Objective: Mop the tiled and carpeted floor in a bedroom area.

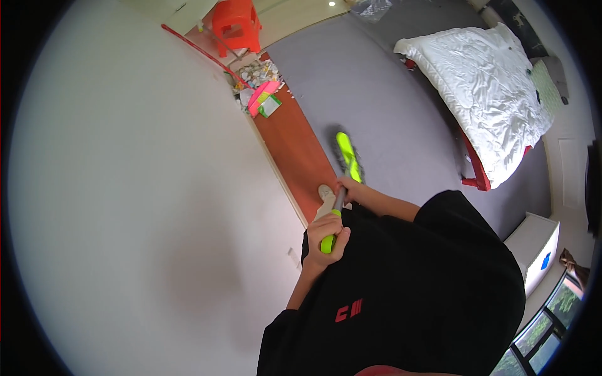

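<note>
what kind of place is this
Most likely a bedroom in a home: there is a red-framed bed with a white quilt spread over it, a pale green pillow at its far side, and a window in the lower right corner.

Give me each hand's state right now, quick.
Left hand: closed, holding the broom by its green grip.
Right hand: closed on the same broom's handle, nearer the brush head.
</note>
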`<state>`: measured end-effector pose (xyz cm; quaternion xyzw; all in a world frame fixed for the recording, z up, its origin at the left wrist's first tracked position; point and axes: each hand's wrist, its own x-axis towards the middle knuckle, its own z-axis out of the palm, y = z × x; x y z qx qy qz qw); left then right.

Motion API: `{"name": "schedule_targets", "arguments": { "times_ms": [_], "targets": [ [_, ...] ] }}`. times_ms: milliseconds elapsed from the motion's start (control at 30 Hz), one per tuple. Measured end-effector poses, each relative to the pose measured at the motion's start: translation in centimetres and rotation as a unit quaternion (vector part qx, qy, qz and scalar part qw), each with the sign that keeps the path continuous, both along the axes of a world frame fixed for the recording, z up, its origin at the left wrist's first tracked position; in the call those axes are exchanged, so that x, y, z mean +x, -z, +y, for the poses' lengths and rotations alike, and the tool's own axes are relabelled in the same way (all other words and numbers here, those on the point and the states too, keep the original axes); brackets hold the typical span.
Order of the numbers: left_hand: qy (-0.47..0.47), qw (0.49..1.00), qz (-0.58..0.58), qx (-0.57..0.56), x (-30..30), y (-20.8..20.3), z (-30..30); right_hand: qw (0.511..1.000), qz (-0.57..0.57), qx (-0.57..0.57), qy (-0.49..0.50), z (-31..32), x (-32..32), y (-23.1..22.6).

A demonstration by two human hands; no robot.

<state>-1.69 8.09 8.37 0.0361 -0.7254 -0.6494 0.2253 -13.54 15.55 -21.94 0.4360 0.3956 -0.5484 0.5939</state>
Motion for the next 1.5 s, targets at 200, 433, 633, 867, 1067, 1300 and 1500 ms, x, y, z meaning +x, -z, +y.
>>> {"name": "schedule_targets", "arguments": {
  "times_ms": [200, 433, 633, 867, 1067, 1300, 1500],
  "targets": [
    [0.205, 0.958, 0.009, -0.201, -5.8, -3.0, -3.0, 0.968, -0.096, -0.233, 0.019, -11.7, -4.9, -4.8],
    [0.204, 0.934, 0.046, -0.288, -16.2, -3.3, -6.8, 0.940, -0.047, -0.335, 0.036, -20.5, -15.4, -9.1],
    [0.104, 0.960, 0.047, -0.256, -26.9, -5.2, -10.9, 0.960, 0.110, -0.256, -0.001, -20.5, -26.3, -11.0],
    [-0.125, 0.986, -0.099, 0.047, -36.1, -3.0, -15.5, 0.974, 0.049, -0.053, 0.214, -19.9, -37.5, -6.4],
    [-0.053, 0.985, -0.019, 0.165, -43.9, 0.4, -21.2, 0.938, 0.096, -0.002, 0.334, -20.5, -46.9, -5.8],
    [0.214, 0.974, 0.016, -0.067, -54.5, 0.2, -29.5, 0.912, 0.118, -0.134, 0.370, -25.8, -58.2, -7.5],
    [0.242, 0.950, 0.062, -0.189, -62.9, 3.4, -38.1, 0.941, 0.099, -0.175, 0.272, -35.7, -63.6, -9.6]
  ]
}}
